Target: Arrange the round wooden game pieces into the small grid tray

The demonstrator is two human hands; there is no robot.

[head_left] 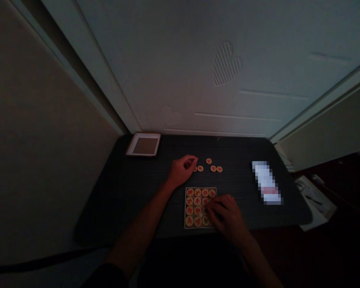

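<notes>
A small square tray near the table's front edge holds several round pale game pieces with red marks, set in rows. My right hand lies over the tray's right side, fingers curled down onto the pieces there; what is under them is hidden. My left hand rests on the table behind the tray, fingers bent in a pinch beside several loose pieces. One piece touches its fingertips.
The dark table stands against a pale panel with heart shapes. A white square lid or frame lies at the back left corner. A blurred white packet lies at the right. Papers sit on the floor right of the table.
</notes>
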